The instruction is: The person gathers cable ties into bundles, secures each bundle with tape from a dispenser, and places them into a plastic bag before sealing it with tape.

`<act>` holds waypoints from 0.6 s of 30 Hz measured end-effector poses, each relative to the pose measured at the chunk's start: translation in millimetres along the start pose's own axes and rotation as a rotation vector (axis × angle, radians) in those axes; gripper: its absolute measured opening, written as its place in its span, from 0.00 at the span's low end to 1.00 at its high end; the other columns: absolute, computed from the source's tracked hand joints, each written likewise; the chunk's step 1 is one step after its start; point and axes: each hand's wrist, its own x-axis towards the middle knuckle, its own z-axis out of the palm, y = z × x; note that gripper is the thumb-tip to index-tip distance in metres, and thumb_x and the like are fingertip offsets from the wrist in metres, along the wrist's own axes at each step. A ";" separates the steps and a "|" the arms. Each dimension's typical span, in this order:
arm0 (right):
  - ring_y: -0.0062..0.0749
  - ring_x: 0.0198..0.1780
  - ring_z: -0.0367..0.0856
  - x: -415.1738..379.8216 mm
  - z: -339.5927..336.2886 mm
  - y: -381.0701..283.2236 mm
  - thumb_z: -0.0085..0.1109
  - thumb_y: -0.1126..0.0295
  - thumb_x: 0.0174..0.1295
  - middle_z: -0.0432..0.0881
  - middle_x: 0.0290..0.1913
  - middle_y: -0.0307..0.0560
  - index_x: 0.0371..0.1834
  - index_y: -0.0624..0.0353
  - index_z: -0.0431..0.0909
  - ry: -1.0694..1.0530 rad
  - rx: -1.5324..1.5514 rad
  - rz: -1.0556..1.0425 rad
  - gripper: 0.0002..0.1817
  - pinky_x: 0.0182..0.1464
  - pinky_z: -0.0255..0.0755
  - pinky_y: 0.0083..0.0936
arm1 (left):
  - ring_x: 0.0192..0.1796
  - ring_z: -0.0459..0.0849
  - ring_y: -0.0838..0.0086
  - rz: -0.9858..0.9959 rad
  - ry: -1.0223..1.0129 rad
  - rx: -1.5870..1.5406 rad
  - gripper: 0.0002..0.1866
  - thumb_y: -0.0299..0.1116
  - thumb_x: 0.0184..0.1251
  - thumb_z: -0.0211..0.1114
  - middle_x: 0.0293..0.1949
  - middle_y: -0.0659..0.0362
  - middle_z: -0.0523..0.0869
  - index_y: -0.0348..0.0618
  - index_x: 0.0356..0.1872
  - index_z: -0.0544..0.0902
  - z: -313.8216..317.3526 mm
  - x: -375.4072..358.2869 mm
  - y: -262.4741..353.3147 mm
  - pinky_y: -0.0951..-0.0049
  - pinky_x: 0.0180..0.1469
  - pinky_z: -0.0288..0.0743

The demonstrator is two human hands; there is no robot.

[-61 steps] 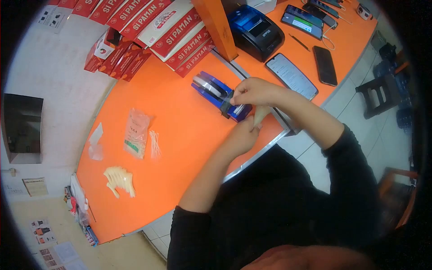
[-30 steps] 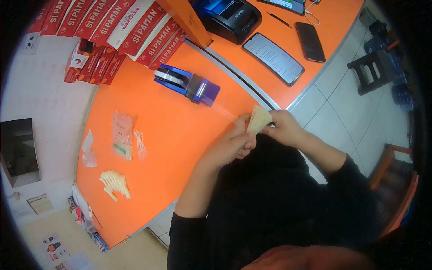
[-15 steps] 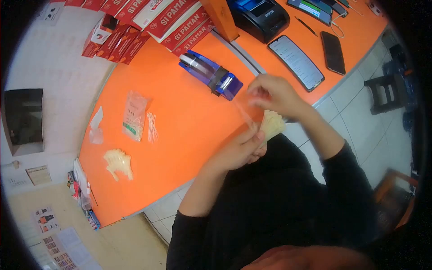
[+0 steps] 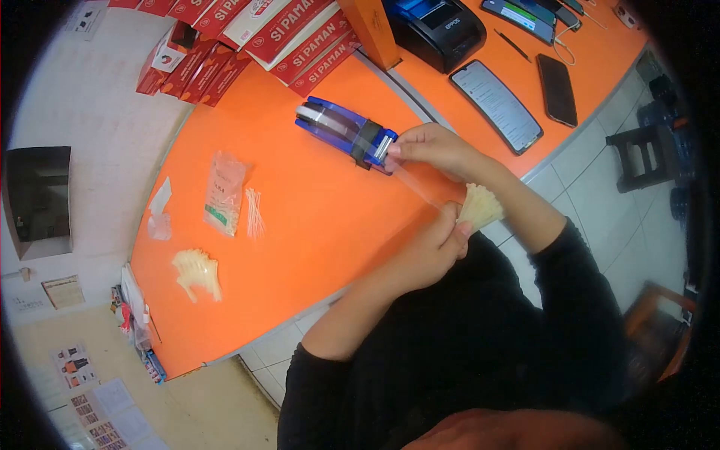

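Left hand (image 4: 427, 255) closed in a pinch around the narrow end of a pale cream fan-shaped bundle (image 4: 481, 207), held just past the near edge of the orange tabletop (image 4: 315, 217). Right hand (image 4: 431, 148) at the cutter end of the blue desktop tape dispenser (image 4: 343, 133), fingers pressed together on the tape there. A clear strip of tape (image 4: 417, 184) runs taut from the dispenser toward the bundle; whether its far end is already stuck to the bundle is hard to make out. Dispenser stands on the tabletop, well apart from a second cream fan-shaped bundle (image 4: 196, 273) lying near the far left edge. Between them: a small clear plastic packet (image 4: 224, 193) with thin white sticks (image 4: 254, 213) just beside it. Red printed boxes (image 4: 247, 37) stacked at the back; a lit smartphone (image 4: 496, 106) lies to the right.
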 end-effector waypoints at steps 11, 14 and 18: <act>0.23 0.36 0.79 3.0 0.0 12.5 0.60 0.64 0.57 0.82 0.31 0.45 0.30 0.66 0.81 -0.001 0.004 -0.046 0.13 0.43 0.70 0.20 | 0.22 0.64 0.83 -0.042 0.037 0.076 0.14 0.41 0.74 0.40 0.23 0.64 0.69 0.40 0.45 0.64 5.5 19.5 -13.1 0.82 0.24 0.62; 0.22 0.32 0.79 4.0 -2.0 13.6 0.61 0.67 0.55 0.82 0.28 0.44 0.28 0.65 0.81 0.028 -0.082 -0.068 0.10 0.41 0.71 0.19 | 0.22 0.63 0.83 -0.061 0.061 0.058 0.14 0.41 0.74 0.41 0.23 0.64 0.69 0.40 0.44 0.64 3.4 20.9 -19.0 0.82 0.24 0.62; 0.22 0.26 0.79 2.2 -7.3 19.1 0.59 0.71 0.52 0.82 0.23 0.43 0.27 0.64 0.81 0.175 -0.421 -0.044 0.07 0.35 0.72 0.19 | 0.22 0.63 0.82 -0.110 0.090 0.111 0.15 0.41 0.74 0.42 0.23 0.64 0.68 0.38 0.46 0.64 -5.0 23.9 -29.7 0.80 0.25 0.63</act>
